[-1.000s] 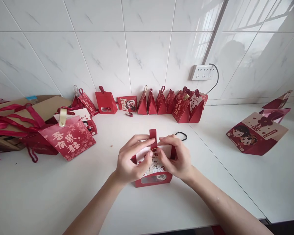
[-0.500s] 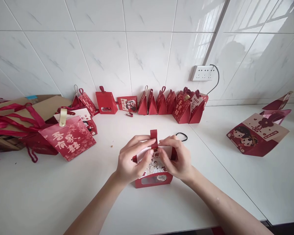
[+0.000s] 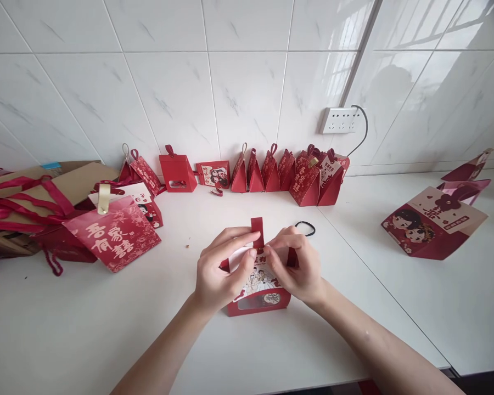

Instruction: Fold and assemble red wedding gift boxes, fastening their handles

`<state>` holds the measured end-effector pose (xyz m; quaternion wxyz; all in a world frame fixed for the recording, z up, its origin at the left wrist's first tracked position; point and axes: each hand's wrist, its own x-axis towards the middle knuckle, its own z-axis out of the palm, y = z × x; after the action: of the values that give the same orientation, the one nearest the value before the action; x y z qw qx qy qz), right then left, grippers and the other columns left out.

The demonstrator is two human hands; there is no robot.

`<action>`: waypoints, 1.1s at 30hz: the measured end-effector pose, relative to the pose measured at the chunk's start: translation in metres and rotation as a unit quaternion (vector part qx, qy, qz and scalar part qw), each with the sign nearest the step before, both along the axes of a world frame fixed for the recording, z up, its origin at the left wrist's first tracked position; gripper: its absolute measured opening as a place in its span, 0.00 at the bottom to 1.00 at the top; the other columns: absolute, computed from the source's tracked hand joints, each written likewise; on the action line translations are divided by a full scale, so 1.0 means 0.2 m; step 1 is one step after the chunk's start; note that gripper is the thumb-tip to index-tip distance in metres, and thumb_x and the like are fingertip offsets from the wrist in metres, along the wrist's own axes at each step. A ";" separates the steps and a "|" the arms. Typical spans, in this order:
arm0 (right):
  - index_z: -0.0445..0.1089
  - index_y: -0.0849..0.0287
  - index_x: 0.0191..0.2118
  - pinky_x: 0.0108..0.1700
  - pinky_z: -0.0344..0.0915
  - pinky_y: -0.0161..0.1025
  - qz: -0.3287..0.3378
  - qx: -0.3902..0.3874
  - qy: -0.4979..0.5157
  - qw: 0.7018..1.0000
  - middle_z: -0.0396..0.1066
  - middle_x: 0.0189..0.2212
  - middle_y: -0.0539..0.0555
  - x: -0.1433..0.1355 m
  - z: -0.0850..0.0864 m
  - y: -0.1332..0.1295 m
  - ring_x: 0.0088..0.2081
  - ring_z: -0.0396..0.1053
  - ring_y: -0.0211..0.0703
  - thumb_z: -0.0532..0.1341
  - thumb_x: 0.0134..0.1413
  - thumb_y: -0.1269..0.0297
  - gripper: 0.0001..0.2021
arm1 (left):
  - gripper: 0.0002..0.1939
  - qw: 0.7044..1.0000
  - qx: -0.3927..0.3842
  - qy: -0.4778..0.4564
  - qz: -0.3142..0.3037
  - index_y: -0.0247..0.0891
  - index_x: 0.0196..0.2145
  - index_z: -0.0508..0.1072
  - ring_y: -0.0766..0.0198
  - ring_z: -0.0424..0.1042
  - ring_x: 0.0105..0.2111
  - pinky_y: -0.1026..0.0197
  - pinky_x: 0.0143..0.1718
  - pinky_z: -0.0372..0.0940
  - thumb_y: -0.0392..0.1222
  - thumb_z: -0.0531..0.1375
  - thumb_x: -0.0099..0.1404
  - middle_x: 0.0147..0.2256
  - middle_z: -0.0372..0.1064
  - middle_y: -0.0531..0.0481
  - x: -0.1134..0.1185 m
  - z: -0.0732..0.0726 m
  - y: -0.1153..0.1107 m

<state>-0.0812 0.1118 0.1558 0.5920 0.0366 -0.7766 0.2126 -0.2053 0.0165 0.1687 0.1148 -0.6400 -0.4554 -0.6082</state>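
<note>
A small red and white gift box [image 3: 260, 282] stands upright on the counter in front of me, with a printed couple and a clear window low on its front. From its top edge a dark red ribbon loop [image 3: 257, 231] sticks up. My left hand [image 3: 226, 269] is closed around the upper left of the box, its thumb and fingertips at the base of the ribbon. At the upper right, my right hand [image 3: 295, 266] pinches close to the same spot. My fingers partly cover the box's top and sides.
A row of red gift boxes [image 3: 263, 173] lines the tiled wall, below a white power strip [image 3: 341, 120]. To the left lie red gift bags [image 3: 115, 236] and ribbons beside cardboard. A larger printed box [image 3: 434, 225] stands at right. Behind my right hand lies a black loop [image 3: 306, 227].
My right fingertips have shifted slightly at the ribbon's base. The box and my left hand stay almost in place, and the view has tilted a little.
</note>
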 end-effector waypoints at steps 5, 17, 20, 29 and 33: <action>0.60 0.55 0.38 0.24 0.60 0.35 -0.002 -0.014 0.010 1.000 0.64 0.24 0.47 -0.01 0.01 -0.01 0.24 0.62 0.36 0.57 0.56 0.79 0.11 | 0.15 1.000 -0.003 -0.026 -0.012 0.39 0.44 0.77 0.67 0.75 0.39 0.68 0.40 0.72 0.27 0.60 0.61 0.40 0.75 0.49 0.01 0.00 0.00; 0.60 0.56 0.39 0.24 0.60 0.35 -0.002 0.001 0.014 1.000 0.63 0.25 0.48 0.00 0.00 0.00 0.25 0.62 0.37 0.58 0.54 0.77 0.10 | 0.15 0.999 0.016 0.002 -0.030 0.38 0.45 0.76 0.66 0.75 0.38 0.67 0.37 0.73 0.28 0.60 0.61 0.39 0.74 0.47 0.00 0.00 0.01; 0.60 0.56 0.39 0.24 0.61 0.36 0.001 -0.004 0.017 1.000 0.64 0.25 0.49 0.00 0.00 0.00 0.25 0.63 0.37 0.58 0.55 0.77 0.10 | 0.15 1.000 0.014 0.009 -0.020 0.38 0.44 0.76 0.65 0.75 0.37 0.66 0.37 0.73 0.28 0.60 0.60 0.38 0.75 0.48 0.00 0.00 0.00; 0.60 0.55 0.38 0.25 0.61 0.34 -0.019 -0.037 0.011 0.999 0.64 0.26 0.48 -0.01 0.01 -0.02 0.24 0.61 0.35 0.58 0.56 0.76 0.09 | 0.15 1.000 -0.001 -0.010 -0.010 0.40 0.43 0.77 0.68 0.75 0.39 0.68 0.40 0.72 0.27 0.59 0.62 0.39 0.76 0.50 0.01 0.01 0.00; 0.60 0.55 0.38 0.26 0.61 0.34 -0.012 -0.043 0.004 0.999 0.65 0.27 0.48 -0.01 0.01 -0.01 0.25 0.62 0.34 0.58 0.55 0.77 0.10 | 0.15 1.000 0.003 -0.018 -0.015 0.39 0.43 0.76 0.68 0.75 0.38 0.69 0.39 0.72 0.27 0.59 0.62 0.39 0.76 0.50 0.01 0.01 0.00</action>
<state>-0.0826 0.1092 0.1576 0.5984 0.0029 -0.7649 0.2382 -0.2031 0.0174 0.1705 0.0993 -0.6354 -0.4464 -0.6222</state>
